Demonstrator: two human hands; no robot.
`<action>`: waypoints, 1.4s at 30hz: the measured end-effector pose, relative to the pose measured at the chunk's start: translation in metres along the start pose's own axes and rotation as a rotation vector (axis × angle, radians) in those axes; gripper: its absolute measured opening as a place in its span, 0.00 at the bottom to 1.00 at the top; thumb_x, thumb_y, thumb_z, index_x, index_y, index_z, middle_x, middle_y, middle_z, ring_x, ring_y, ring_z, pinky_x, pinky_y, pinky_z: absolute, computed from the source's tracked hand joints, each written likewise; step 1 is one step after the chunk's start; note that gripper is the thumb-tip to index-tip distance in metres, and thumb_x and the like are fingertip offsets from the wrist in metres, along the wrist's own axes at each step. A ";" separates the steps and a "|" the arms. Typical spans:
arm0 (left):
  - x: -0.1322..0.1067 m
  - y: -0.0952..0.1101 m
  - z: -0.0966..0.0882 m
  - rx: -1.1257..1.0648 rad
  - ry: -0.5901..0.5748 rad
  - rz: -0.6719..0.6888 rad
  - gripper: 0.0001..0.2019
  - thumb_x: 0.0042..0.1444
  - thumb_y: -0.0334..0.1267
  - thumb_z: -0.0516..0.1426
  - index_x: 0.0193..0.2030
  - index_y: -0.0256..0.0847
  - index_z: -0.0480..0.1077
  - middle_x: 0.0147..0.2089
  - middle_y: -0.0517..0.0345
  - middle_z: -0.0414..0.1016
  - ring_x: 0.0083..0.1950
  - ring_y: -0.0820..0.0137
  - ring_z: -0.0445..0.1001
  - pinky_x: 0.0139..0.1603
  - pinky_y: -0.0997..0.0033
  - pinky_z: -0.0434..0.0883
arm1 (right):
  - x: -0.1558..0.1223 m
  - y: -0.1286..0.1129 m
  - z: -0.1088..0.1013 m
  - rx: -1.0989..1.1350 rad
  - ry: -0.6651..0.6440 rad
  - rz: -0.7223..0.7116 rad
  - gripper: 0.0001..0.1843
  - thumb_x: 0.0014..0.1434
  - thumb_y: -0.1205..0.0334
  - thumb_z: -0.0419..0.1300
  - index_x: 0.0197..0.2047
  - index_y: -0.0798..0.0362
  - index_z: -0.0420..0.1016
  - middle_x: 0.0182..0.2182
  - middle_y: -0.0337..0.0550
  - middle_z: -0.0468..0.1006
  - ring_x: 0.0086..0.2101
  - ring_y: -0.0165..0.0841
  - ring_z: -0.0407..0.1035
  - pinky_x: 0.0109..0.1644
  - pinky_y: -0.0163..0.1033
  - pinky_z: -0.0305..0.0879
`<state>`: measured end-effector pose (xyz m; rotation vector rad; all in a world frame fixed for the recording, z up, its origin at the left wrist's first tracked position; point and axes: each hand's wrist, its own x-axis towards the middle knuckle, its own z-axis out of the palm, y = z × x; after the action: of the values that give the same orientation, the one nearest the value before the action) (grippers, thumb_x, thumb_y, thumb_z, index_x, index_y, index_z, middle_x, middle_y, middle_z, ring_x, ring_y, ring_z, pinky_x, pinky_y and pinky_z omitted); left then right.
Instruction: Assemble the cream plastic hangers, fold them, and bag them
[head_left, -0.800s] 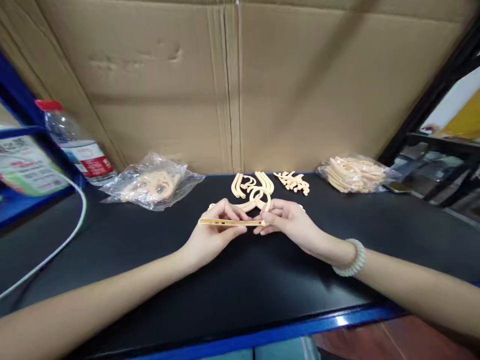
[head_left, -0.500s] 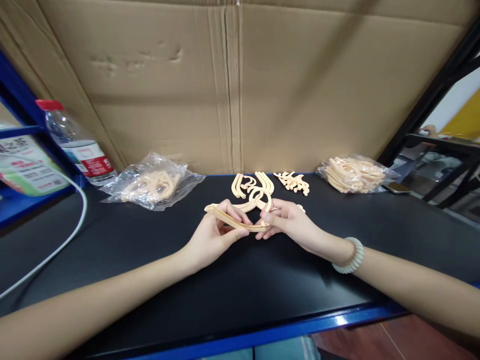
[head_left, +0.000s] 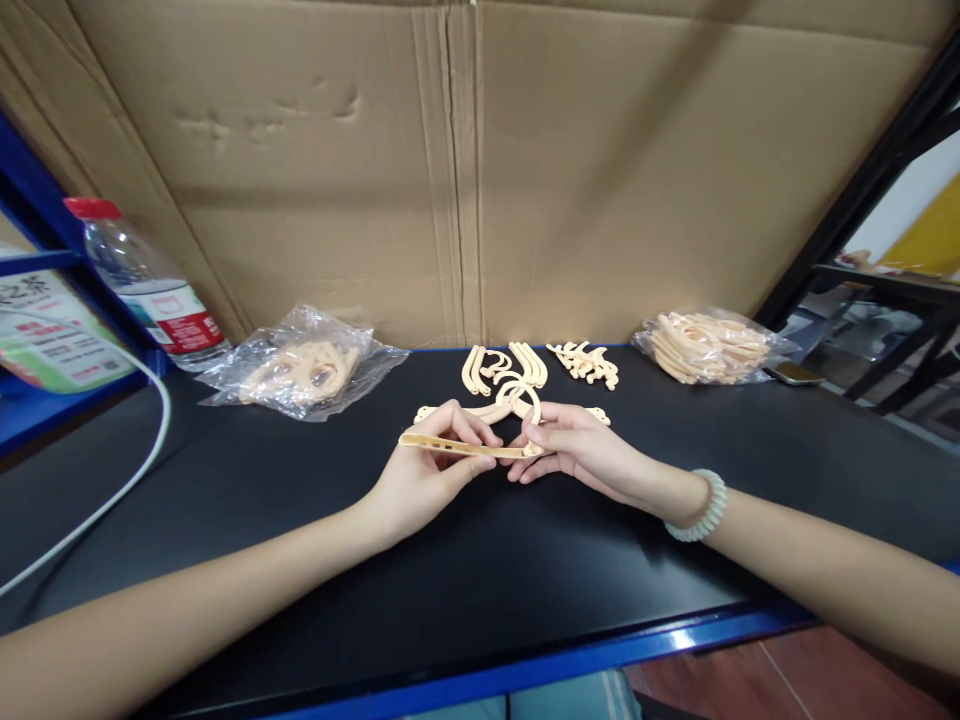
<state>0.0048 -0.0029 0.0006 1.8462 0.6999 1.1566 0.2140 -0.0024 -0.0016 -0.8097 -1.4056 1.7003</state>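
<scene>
My left hand [head_left: 431, 470] is closed on a beige plastic hanger arm [head_left: 442, 444], a long thin piece with small slots along its edge, now held nearly level. My right hand [head_left: 574, 447] pinches a curved beige hanger hook [head_left: 535, 405] where its lower end meets the arm's right end. Whether the two parts are joined there I cannot tell, as the fingertips cover the spot. Just behind my hands lies another beige hanger [head_left: 487, 410] on the black table, partly hidden by my fingers and the hook.
Farther back lie loose curved arms [head_left: 529, 365], hooks [head_left: 495, 367] and a pile of small beige pieces [head_left: 585, 364]. Clear bags of beige parts rest at left [head_left: 307, 370] and right [head_left: 705, 345]. A bottle [head_left: 161, 290] and white cable [head_left: 161, 440] are at left; a phone [head_left: 795, 373] lies at right.
The arm's left end has dropped and turned, so its slotted edge now faces me. My right hand has stayed at the joint end with only a slight shift.
</scene>
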 end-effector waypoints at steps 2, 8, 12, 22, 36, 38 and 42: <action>0.000 -0.001 0.000 0.008 -0.006 0.009 0.09 0.53 0.31 0.63 0.28 0.39 0.65 0.35 0.56 0.73 0.40 0.67 0.75 0.41 0.66 0.71 | 0.000 -0.001 0.000 -0.008 0.016 0.018 0.13 0.59 0.55 0.63 0.33 0.55 0.66 0.33 0.47 0.79 0.32 0.34 0.77 0.40 0.39 0.74; -0.002 -0.001 0.001 0.021 -0.023 0.016 0.09 0.54 0.31 0.61 0.29 0.39 0.64 0.36 0.56 0.73 0.40 0.67 0.76 0.40 0.67 0.72 | 0.001 -0.001 0.002 -0.054 0.013 0.003 0.17 0.57 0.52 0.65 0.32 0.55 0.64 0.30 0.45 0.79 0.32 0.35 0.78 0.38 0.38 0.74; -0.002 -0.001 0.001 0.007 -0.026 0.001 0.09 0.54 0.29 0.61 0.29 0.39 0.64 0.36 0.57 0.72 0.40 0.68 0.76 0.39 0.69 0.73 | 0.001 0.000 0.004 -0.109 0.024 -0.009 0.20 0.55 0.47 0.65 0.31 0.54 0.64 0.29 0.45 0.79 0.32 0.37 0.78 0.38 0.39 0.75; -0.003 0.000 0.003 -0.043 -0.025 -0.034 0.08 0.54 0.30 0.62 0.30 0.38 0.65 0.35 0.58 0.72 0.38 0.70 0.75 0.37 0.71 0.74 | 0.003 0.005 0.005 -0.219 0.040 -0.108 0.17 0.56 0.49 0.63 0.32 0.53 0.63 0.25 0.40 0.78 0.29 0.36 0.78 0.35 0.40 0.76; 0.002 0.002 0.003 -0.141 0.129 -0.250 0.12 0.46 0.35 0.67 0.30 0.38 0.68 0.33 0.62 0.71 0.37 0.70 0.75 0.44 0.67 0.73 | 0.002 0.006 0.008 -0.356 0.129 -0.261 0.14 0.58 0.50 0.61 0.34 0.53 0.69 0.29 0.41 0.76 0.31 0.33 0.75 0.33 0.37 0.73; 0.002 0.002 0.003 -0.199 0.180 -0.320 0.12 0.45 0.35 0.68 0.31 0.37 0.68 0.33 0.62 0.73 0.38 0.70 0.75 0.46 0.68 0.72 | 0.002 0.004 0.006 -0.425 0.171 -0.314 0.13 0.58 0.51 0.62 0.32 0.54 0.71 0.30 0.41 0.75 0.30 0.31 0.72 0.31 0.35 0.70; 0.001 0.004 0.005 -0.324 0.257 -0.403 0.14 0.45 0.35 0.68 0.35 0.37 0.69 0.36 0.59 0.76 0.41 0.70 0.75 0.46 0.68 0.73 | 0.004 0.003 0.003 -0.443 0.219 -0.324 0.14 0.56 0.51 0.64 0.32 0.54 0.73 0.26 0.37 0.70 0.23 0.26 0.63 0.24 0.33 0.63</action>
<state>0.0101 -0.0063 0.0030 1.2307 0.9195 1.1656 0.2088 -0.0003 -0.0042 -0.9135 -1.6767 1.0373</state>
